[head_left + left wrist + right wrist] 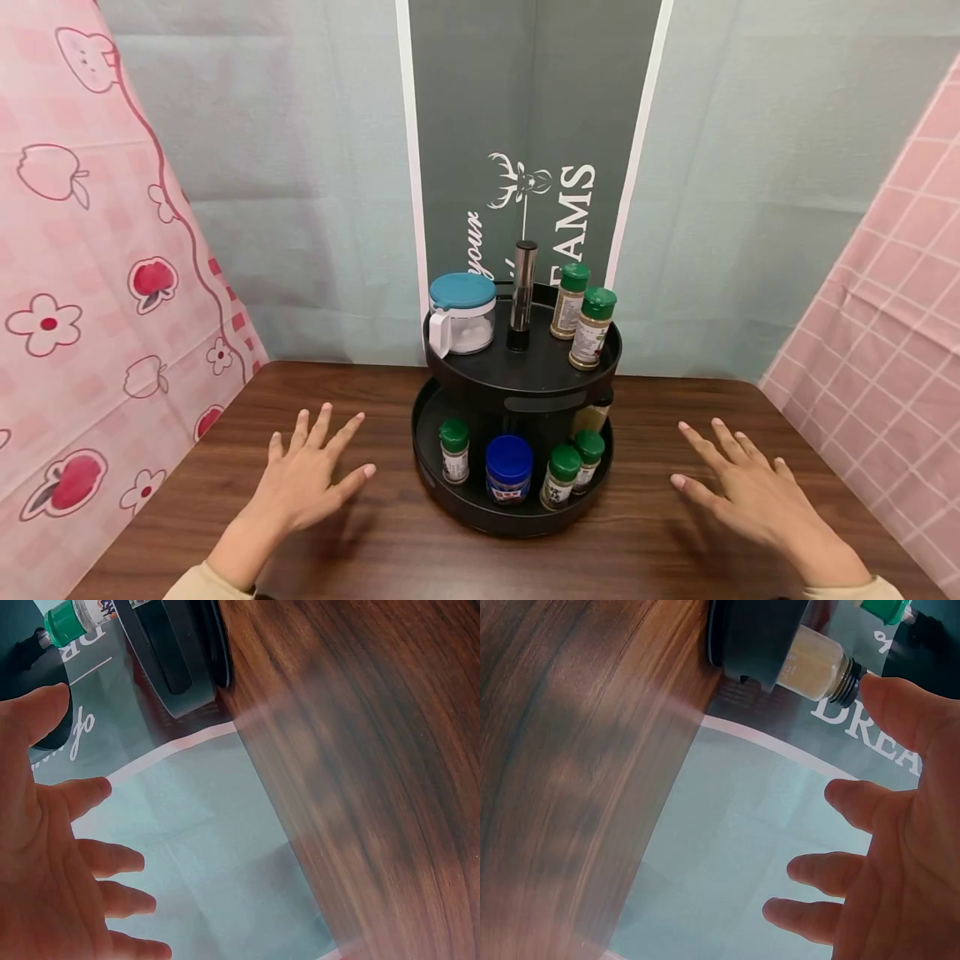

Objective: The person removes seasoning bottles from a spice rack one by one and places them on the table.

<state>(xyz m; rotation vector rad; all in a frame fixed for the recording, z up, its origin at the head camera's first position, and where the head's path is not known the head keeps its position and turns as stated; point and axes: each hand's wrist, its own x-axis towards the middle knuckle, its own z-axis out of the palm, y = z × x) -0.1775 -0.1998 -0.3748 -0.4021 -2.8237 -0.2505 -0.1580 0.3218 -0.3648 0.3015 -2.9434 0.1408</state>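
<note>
A black two-tier spice rack point(517, 521) stands at the middle of the wooden table. To its left my left hand point(303, 483) is spread over the table, palm down, holding nothing. My right hand point(757, 492) is spread likewise on the rack's other side, fingers apart and bare. The upper tier carries a clear jar with a teal lid point(462, 292) and two green-capped spice bottles point(588, 337). On the lower tier are a blue-lidded jar point(509, 467) and several small green-capped bottles point(454, 450). A dark-capped bottle of pale contents point(814, 664) stands there too, partly hidden in the head view.
The brown wooden table point(360, 558) runs back to a grey-green cloth point(322, 208) with a dark printed panel. Pink patterned cloth point(90, 333) hangs at the left, pink checked cloth point(885, 375) at the right. A metal post point(523, 287) rises from the rack's upper tier.
</note>
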